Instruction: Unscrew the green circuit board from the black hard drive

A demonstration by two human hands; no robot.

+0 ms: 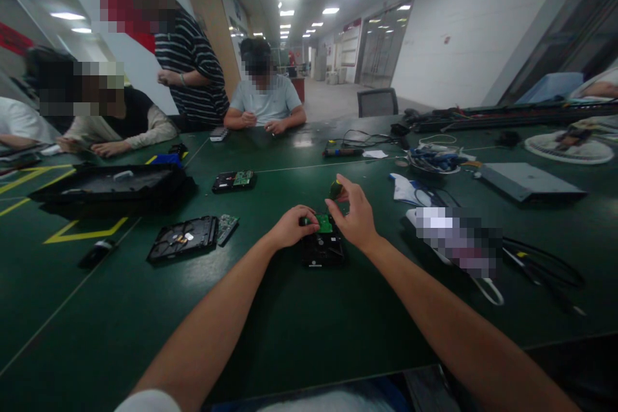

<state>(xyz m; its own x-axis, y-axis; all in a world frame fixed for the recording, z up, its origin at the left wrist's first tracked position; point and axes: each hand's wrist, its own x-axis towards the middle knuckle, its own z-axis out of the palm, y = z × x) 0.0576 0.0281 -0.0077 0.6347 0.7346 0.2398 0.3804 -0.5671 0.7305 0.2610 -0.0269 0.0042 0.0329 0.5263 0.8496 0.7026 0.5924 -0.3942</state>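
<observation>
A black hard drive (322,251) with a green circuit board (325,224) lies on the table in front of me. My left hand (297,226) has its fingers curled at the drive's left side, the fingertips against the board and the edge. Above the board's right side, my right hand (356,211) pinches the dark green handle of a screwdriver (335,190) with a yellow end. The handle stands roughly upright; its tip is hidden behind the hand. To the left lie another opened hard drive (186,237) and a loose circuit board (226,229).
Further back sits a third hard drive (234,181). A black tray (111,187) stands at the left. On the right are a white pouch (449,241), cables (545,261) and a grey metal box (531,181). Several people sit or stand across the green table (309,328).
</observation>
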